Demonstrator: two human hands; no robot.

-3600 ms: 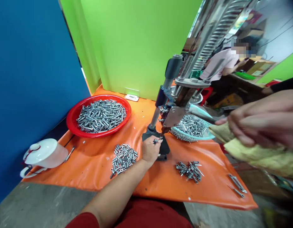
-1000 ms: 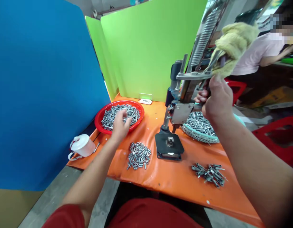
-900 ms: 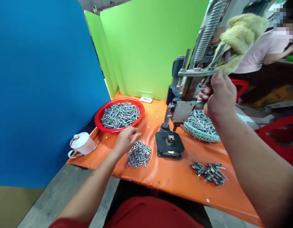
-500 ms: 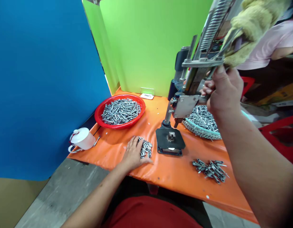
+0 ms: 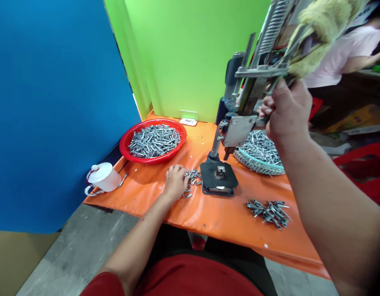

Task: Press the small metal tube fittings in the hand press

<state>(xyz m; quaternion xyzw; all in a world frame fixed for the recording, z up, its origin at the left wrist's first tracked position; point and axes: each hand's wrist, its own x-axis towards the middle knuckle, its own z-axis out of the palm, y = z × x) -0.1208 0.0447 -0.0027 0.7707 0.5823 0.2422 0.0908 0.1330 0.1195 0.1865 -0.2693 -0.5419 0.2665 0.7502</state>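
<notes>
My left hand (image 5: 175,181) rests on the orange table cover, its fingers curled over a small pile of metal pieces (image 5: 192,178) just left of the press base (image 5: 218,182). Whether it has picked one up is hidden. My right hand (image 5: 286,110) is raised and wrapped round the press lever (image 5: 279,70), whose end carries a yellow cloth pad (image 5: 321,28). The hand press (image 5: 239,119) stands in the middle of the table.
A red bowl (image 5: 128,142) full of metal pieces sits at the back left, a teal basket (image 5: 254,165) of pieces behind the press, another small pile (image 5: 268,208) at the front right. A white lidded cup (image 5: 102,179) stands at the left edge. Another person sits at the far right.
My left hand came back from the red bowl to the small pile and has curled over it, spreading the pieces toward the press base. My right hand stays on the raised lever.
</notes>
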